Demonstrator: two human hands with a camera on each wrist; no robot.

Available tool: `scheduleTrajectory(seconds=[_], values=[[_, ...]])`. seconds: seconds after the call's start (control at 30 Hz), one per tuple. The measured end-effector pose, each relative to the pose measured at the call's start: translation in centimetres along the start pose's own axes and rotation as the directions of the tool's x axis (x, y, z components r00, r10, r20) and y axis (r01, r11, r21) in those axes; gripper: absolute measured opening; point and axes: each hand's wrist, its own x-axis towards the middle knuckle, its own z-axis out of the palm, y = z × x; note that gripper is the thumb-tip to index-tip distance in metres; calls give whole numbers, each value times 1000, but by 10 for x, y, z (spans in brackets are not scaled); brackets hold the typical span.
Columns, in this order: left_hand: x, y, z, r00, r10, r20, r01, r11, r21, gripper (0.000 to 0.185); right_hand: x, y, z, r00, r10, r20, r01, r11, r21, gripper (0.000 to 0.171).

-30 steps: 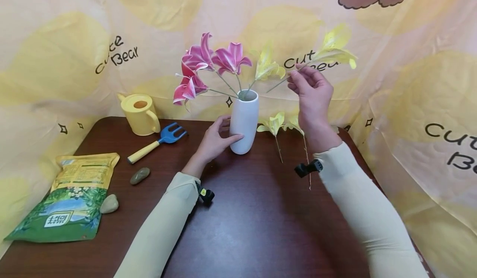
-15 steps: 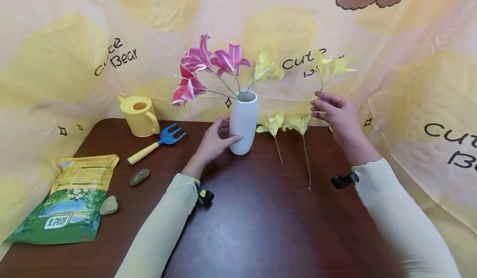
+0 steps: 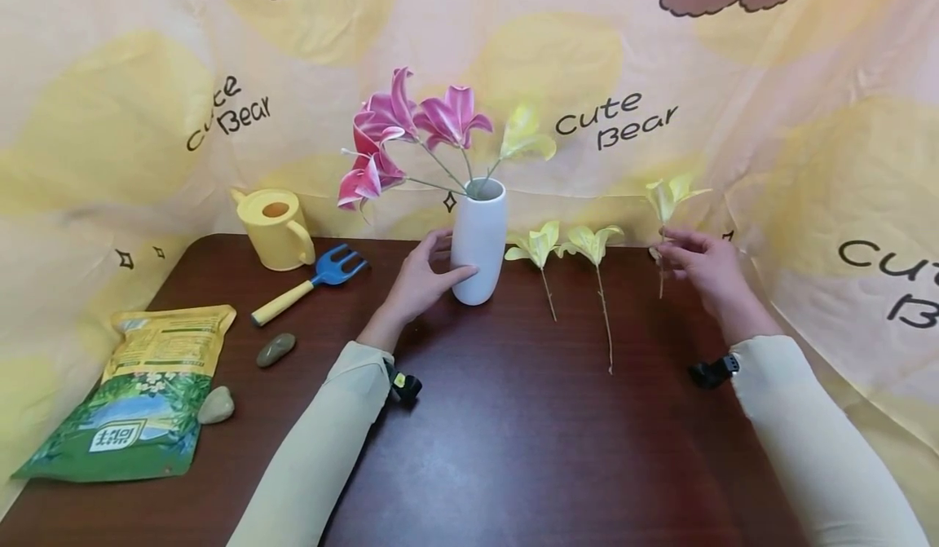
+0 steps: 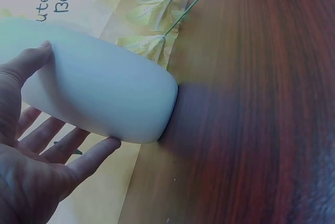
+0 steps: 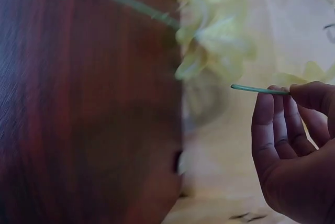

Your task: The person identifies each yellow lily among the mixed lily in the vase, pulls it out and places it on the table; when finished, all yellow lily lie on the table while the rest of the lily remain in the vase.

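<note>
My left hand (image 3: 416, 284) grips the white vase (image 3: 480, 241), thumb on its front and fingers round the far side. The vase stands upright on the table. Pink lilies (image 3: 455, 116) lean out of its left, and a yellow lily (image 3: 526, 134) leans right. At the back right, my right hand (image 3: 715, 276) pinches the stem of another yellow lily (image 3: 664, 201), its bloom up. In the right wrist view, the cut end of its green stem (image 5: 259, 89) sticks out past the fingertips. Two more yellow lilies (image 3: 540, 245) lie between the vase and my right hand.
On the left are a yellow watering can (image 3: 273, 225), a blue garden fork (image 3: 337, 266) with a yellow handle, two stones (image 3: 275, 349) and a green-yellow bag (image 3: 143, 400). A printed cloth (image 3: 587, 41) hangs behind the brown table (image 3: 499, 449).
My right hand has carried its yellow lily away from the vase, rightward and down toward the table's back right. The lily has turned from slanted to nearly upright. My left hand has stayed on the vase.
</note>
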Motion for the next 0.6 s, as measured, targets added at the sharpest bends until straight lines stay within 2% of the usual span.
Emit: scheduleTrajectory(seconds=[0.17, 0.4, 0.5, 0.6], values=[[0, -1, 0, 1000, 7, -3, -7, 1000, 4, 80, 3, 15, -11, 997, 78, 12, -77, 993, -85, 32], [0, 0, -1, 1000, 4, -1, -4, 1000, -3, 80, 12, 40, -17, 985, 157, 78, -155, 988, -27, 46], [0, 0, -1, 1000, 0, 0, 0, 1000, -5, 80, 15, 50, -16, 978, 180, 102, -170, 981, -95, 41], [0, 0, -1, 1000, -2, -2, 2, 1000, -7, 79, 18, 61, -14, 974, 194, 117, -174, 971, -162, 26]])
